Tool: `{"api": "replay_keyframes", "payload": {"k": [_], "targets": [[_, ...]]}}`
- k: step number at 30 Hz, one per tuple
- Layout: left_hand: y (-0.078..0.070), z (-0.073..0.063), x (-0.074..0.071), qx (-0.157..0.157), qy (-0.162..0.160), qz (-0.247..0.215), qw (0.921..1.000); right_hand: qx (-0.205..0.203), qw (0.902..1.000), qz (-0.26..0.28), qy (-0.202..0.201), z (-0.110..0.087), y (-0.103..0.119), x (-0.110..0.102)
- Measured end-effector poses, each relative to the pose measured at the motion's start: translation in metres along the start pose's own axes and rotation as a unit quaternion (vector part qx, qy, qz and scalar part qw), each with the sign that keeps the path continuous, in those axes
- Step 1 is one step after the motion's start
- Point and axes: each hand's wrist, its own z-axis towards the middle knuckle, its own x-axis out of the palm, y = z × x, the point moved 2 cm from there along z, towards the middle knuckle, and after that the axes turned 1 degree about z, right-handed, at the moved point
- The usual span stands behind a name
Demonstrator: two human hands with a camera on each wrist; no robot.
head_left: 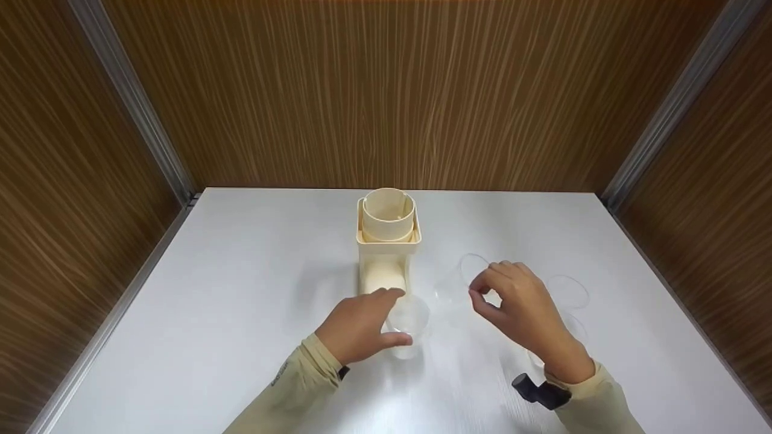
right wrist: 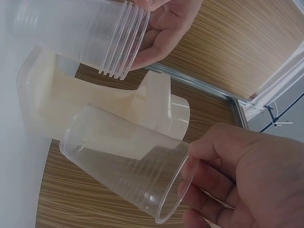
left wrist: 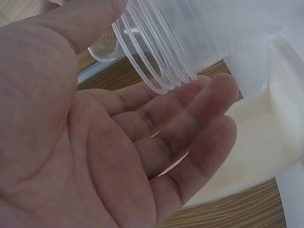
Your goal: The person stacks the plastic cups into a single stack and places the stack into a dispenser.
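My left hand (head_left: 362, 325) holds a stack of clear plastic cups (head_left: 409, 316) near the rims, thumb on one side and fingers round the other. Several nested rims show in the left wrist view. To the right, my right hand (head_left: 515, 301) pinches a single clear plastic cup (right wrist: 128, 166) by its rim between thumb and fingers. This cup is tilted and faint in the head view. Just beyond the stack stands a cream plastic stand (head_left: 386, 265) with a round tube (head_left: 389, 226) at its top.
More clear cups (head_left: 570, 292) stand on the white table (head_left: 241, 289) at the right, partly behind my right hand and wrist. Wood-grain panels (head_left: 386, 90) enclose the table at the back and both sides, with metal strips (head_left: 669, 108) at the corners.
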Motion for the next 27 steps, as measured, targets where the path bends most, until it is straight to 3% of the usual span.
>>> {"api": "replay_keyframes", "payload": {"k": [4,11,27], "targets": [[-0.0014,0.0017,0.0002,-0.003,0.001,0.011,0.9999,0.0,0.9999,0.006,-0.012,0.0002,-0.0005,-0.0018],[-0.0045,0.0037,-0.0009,0.016,-0.024,0.04,0.9988,0.014,0.9994,0.005,-0.032,0.0014,-0.0037,-0.0058],[-0.0054,0.0025,-0.0004,0.022,-0.027,0.031,0.9989,0.022,0.9991,0.019,-0.03,-0.0001,-0.0049,-0.0096]]}}
